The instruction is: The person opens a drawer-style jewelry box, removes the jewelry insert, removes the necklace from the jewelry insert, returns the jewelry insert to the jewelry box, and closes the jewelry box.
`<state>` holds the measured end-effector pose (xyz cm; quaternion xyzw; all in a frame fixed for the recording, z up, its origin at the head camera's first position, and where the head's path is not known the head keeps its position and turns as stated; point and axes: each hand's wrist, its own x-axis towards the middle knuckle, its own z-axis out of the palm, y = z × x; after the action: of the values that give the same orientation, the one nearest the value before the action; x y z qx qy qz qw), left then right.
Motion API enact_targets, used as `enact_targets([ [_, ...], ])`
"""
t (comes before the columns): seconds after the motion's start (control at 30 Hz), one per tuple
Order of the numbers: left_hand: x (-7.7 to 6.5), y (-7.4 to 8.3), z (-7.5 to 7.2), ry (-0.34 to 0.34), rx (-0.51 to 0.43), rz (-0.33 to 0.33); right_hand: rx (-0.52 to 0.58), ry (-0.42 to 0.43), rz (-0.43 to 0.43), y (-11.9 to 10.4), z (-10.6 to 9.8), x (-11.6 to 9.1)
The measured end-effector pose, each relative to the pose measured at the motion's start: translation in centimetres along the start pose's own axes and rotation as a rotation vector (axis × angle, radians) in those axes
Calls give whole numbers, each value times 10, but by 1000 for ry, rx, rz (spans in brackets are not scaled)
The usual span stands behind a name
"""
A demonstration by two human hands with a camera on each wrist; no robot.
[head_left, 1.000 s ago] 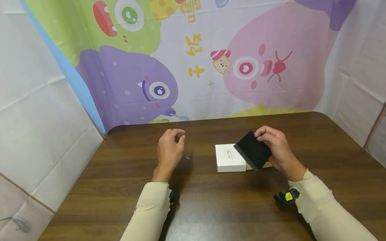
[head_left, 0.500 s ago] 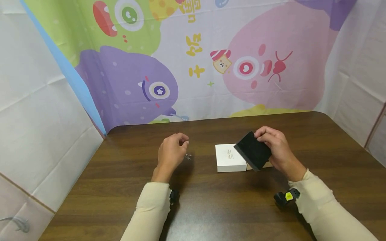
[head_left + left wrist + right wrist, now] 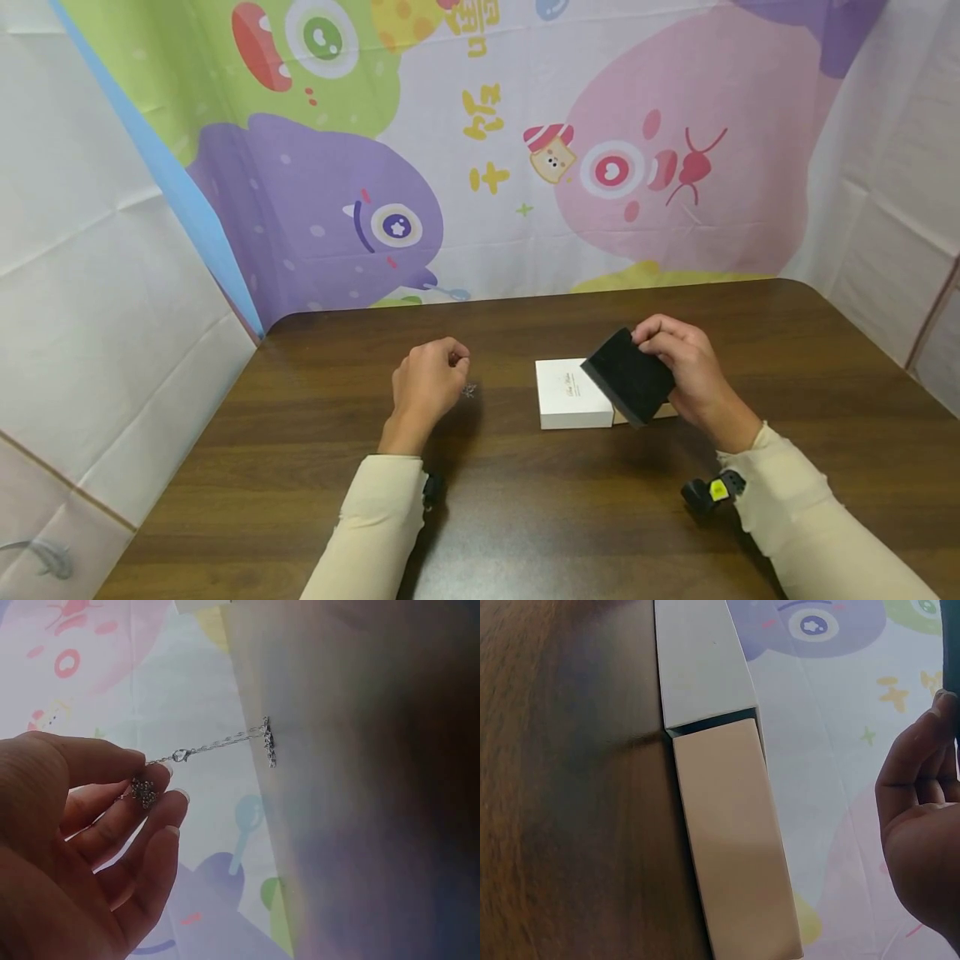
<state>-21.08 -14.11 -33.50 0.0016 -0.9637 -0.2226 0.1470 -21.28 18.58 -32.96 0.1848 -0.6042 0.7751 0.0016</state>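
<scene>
My left hand [image 3: 427, 379] is raised over the table's middle. Between its thumb and fingers it pinches a thin silver chain [image 3: 225, 742] with a lobster clasp [image 3: 181, 755]. One sparkly charm [image 3: 142, 793] lies against the fingers, and another [image 3: 270, 742] dangles from the chain's lower end. By its upper corner, my right hand [image 3: 697, 375] holds a flat black square pad [image 3: 628, 377], tilted above a white box [image 3: 573, 396] with small gold lettering. The box's tan inner drawer [image 3: 731, 832] is slid partly out to the right; the pad hides much of it in the head view.
A dark wood table [image 3: 495, 517] carries the box. Behind the table's far edge hangs a cloth [image 3: 510, 250] printed with cartoon monsters. Pale fabric [image 3: 120, 250] covers the left side. Small cameras [image 3: 708, 492] are strapped to both wrists.
My left hand has shifted slightly right and down, its fingers closing together with the chain hanging from them. The right hand, the black pad and the box have stayed nearly still.
</scene>
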Motion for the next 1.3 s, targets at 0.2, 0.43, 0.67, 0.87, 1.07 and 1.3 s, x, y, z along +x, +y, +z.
enact_targets([
  [0.2,0,-1,2,-4,-12,7,4,4,0,0,0,0],
  [0.43,-1,-2,2,-27,-19,-4,-14,2,-1,0,0,0],
  [0.67,-1,-4,4,-45,-19,-10,-10,-3,-2,0,0,0],
  [0.87,-1,-4,4,-57,-31,-4,-11,0,-4,0,0,-1],
  [1.07,-1,-3,4,-70,-39,-11,-12,-1,-3,1,0,-1],
  [1.3,-2,-3,4,-71,-30,-10,-19,-2,-2,1,-1,-1],
])
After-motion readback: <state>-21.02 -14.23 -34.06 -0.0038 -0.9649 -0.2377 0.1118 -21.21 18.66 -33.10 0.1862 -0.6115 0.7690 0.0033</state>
